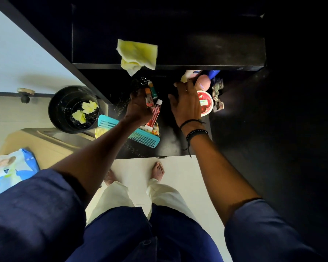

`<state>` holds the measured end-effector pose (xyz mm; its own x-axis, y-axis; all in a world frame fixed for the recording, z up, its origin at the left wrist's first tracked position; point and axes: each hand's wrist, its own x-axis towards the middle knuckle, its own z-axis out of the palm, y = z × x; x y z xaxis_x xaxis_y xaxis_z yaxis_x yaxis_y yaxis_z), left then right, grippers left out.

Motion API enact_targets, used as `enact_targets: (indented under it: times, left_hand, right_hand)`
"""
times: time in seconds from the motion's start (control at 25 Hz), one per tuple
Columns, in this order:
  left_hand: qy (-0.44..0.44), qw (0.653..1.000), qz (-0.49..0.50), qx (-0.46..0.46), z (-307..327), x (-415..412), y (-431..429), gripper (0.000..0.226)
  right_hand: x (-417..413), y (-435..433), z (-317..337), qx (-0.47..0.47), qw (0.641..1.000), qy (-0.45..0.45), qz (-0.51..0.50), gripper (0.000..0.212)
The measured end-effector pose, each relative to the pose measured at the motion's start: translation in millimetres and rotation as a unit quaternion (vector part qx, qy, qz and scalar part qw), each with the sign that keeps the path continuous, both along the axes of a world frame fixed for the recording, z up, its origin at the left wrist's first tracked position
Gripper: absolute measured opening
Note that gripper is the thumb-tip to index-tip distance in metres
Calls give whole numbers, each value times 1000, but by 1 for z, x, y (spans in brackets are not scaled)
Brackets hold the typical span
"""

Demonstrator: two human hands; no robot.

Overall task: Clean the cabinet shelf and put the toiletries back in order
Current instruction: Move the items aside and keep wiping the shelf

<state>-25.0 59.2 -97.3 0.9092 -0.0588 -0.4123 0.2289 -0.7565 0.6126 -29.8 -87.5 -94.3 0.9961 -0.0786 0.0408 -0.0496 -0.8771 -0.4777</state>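
The black cabinet (178,44) stands open. Its lower shelf (170,146) carries the toiletries, and pale specks (121,105) near its left and front edges suggest the wiping is not finished. A black bin (52,110) sits just beside the shelf's left edge, likely parked there for rubbish, with crumpled yellow scraps (87,107) lying in it.

The yellow cloth (137,55) hangs over the front edge of the upper shelf (197,67), probably set aside to free both hands while staying within reach.

The right hand (187,104) reaches toward the back right corner with fingers spread and straight, gripping nothing. It partly covers the red-lidded jar (205,102) and is close to the bottles (213,73) crowded there, so I judge it is about to sort that group. The left hand (138,106) hovers over the middle of the shelf, fingers bent down over small items (149,101). I cannot tell whether it pinches anything.

The teal comb (146,138) lies flat, its long axis running diagonally from the left edge toward the front middle, teeth facing the front edge. The red-and-white tube (154,115) rests its crimped end on the comb. Its long axis runs roughly front to back, with the white cap pointing to the back. The small green tube (153,90) lies behind it, nearly parallel, beside a keyring (143,80).
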Motion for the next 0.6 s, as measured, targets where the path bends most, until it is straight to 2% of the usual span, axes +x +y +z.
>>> enact_targets:
  times: [0.12, 0.32, 0.48, 0.6]
  left_hand:
    - [5, 1000, 12, -1, -7, 1, 5, 69]
    - [10, 1000, -5, 14, -19, 5, 9, 61]
    - [12, 1000, 6, 6, -24, 9, 6, 62]
    - [16, 1000, 18, 9, -26, 14, 1, 49]
  right_hand:
    - [1, 8, -11, 3, 999, 34, -14, 38]
    - [19, 1, -20, -61, 991, 115, -3, 49]
    - [28, 15, -24, -59, 989, 121, 56, 47]
    - [30, 27, -35, -55, 986, 139, 73, 45]
